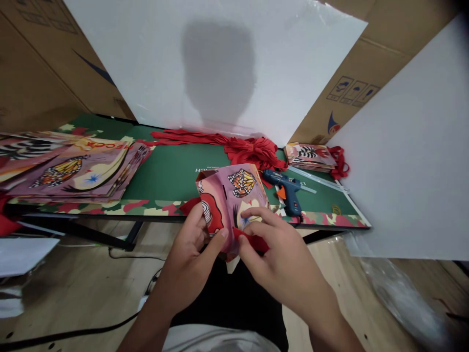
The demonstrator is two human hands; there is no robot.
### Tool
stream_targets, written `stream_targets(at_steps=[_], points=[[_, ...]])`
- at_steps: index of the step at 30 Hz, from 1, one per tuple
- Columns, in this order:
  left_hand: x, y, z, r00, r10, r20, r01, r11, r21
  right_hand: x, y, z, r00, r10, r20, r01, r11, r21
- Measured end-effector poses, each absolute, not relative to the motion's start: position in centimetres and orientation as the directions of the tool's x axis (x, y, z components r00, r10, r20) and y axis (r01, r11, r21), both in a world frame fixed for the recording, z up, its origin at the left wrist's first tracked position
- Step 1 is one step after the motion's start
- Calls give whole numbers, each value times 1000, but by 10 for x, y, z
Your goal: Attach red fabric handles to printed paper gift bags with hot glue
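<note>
A small printed paper bag [252, 178], with a butterfly, an eye and red shapes on it, is held above my lap at the table's front edge. My left hand [192, 256] grips its left side, thumb on the front and fingers behind. With thumb and fingertips my right hand [278, 244] pinches a red ribbon [257, 242] against the bag's lower front, where a dark slot also shows higher up. Another bit of red ribbon [188, 206] sticks out behind the bag on the left. How the ribbon's end meets the bag is hidden by my fingers.
A blue hot glue gun [289, 190] lies right of the bag, near clear glue sticks [318, 179]. Red ribbons [252, 152] are bundled at the back. Flat printed bags [98, 168] are stacked left; a smaller bag pile [311, 155] sits right. White boards [154, 63] and cardboard surround the green table [166, 168].
</note>
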State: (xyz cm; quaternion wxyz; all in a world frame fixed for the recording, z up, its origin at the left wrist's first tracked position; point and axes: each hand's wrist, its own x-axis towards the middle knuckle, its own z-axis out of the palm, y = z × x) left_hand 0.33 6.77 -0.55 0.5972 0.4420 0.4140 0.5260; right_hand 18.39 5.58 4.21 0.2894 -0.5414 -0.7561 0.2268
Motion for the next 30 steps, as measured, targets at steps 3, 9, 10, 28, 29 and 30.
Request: stream_targets(at_steps=[3,9,10,28,29,30], points=[[4,67,-7,96,995,-4,-236,26,971,182,62,52,-285,949,136,758,310,-574],[3,66,-11,89,996,-16,-206,34,978,179,68,67,-345,939,8,816,304,-493],[3,66,-10,88,996,-20,-208,38,977,179,68,68,-354,935,2,817,310,-486],[-18,86,-18,143,988,65,-190,-37,981,230,84,43,-409,909,-78,632,220,-743],[-23,89,-20,113,991,72,-184,-50,982,244,83,42,-402,912,-82,625,208,-753],[-28,92,-21,84,993,78,-179,-62,982,259,81,41,-389,918,-81,630,201,-751]])
